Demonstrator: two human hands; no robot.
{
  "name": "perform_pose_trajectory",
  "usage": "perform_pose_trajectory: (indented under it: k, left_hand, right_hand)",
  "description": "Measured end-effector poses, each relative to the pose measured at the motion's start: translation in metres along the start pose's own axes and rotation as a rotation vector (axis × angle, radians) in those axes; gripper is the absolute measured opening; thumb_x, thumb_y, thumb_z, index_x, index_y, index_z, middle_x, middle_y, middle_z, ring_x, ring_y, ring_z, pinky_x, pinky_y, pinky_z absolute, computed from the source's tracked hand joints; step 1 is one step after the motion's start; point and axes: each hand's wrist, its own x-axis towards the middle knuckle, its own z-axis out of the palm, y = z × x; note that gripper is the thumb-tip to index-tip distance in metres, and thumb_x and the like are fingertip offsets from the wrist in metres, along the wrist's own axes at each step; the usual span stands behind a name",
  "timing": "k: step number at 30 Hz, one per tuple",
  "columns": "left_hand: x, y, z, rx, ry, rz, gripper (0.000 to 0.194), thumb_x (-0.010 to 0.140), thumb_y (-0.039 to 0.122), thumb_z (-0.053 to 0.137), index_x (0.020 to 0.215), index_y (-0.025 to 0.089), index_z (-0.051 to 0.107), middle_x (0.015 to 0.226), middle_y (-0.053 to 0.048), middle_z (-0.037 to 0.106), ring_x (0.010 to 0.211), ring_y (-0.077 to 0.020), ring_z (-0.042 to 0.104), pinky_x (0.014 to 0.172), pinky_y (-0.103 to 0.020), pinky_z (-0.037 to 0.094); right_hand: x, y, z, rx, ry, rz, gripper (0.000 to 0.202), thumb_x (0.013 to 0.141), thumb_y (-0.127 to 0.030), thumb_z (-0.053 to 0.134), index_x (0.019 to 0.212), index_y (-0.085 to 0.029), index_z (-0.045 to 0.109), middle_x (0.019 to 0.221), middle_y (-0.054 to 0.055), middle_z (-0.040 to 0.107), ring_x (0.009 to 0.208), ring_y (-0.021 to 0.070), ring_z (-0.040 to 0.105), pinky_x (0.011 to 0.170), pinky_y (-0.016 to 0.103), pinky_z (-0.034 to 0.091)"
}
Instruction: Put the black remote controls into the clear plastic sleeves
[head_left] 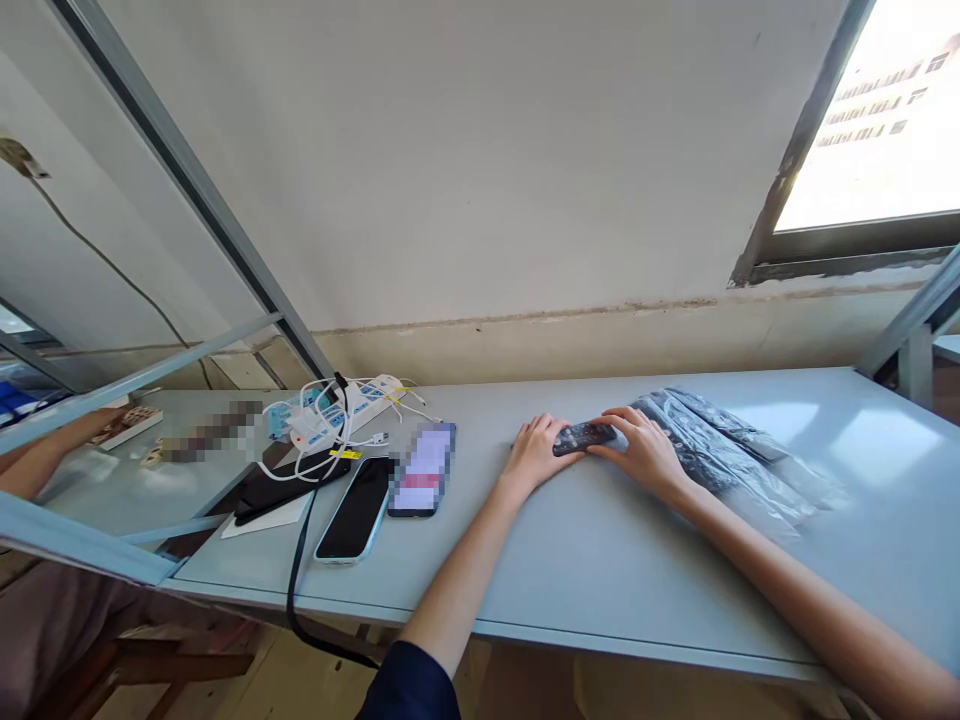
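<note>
A navy sleeve (412, 685) on the left arm lies nearest the camera. The left hand (538, 447) is closed around the left end of a dark speckled oblong object (583, 438), thumb on its near side. The right hand (643, 448) grips the other end between thumb and fingers, with little gap between the two hands. The object is too small to identify further; it sits at or just above the grey tabletop (570, 570), near the middle of the table's length.

Just beside the right hand is a clear plastic bag (806, 495) with dark, folded contents (694, 430). Grey tabletop stretches from the hands to the front edge, and also between the left hand and a lit smartphone (424, 470). Beyond that phone lie a dark-screened smartphone (356, 510) and a white power strip (375, 400) tangled in cables. The back edge meets the wall (480, 200).
</note>
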Motion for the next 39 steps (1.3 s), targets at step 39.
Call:
perform_pose_trajectory:
  k: [39]
  left_hand:
    - [-0.006, 0.012, -0.015, 0.131, 0.068, 0.078, 0.027, 0.081, 0.036, 0.063, 0.102, 0.023, 0.053, 0.099, -0.003, 0.061, 0.094, -0.0207, 0.061, 0.076, -0.029, 0.049]
  right_hand:
    - [0.002, -0.022, -0.024, 0.739, -0.297, 0.519, 0.056, 0.056, -0.07, 0.061, 0.073, -0.018, 0.07, 0.079, 0.007, 0.063, 0.076, 0.019, 0.058, 0.048, 0.024, 0.043]
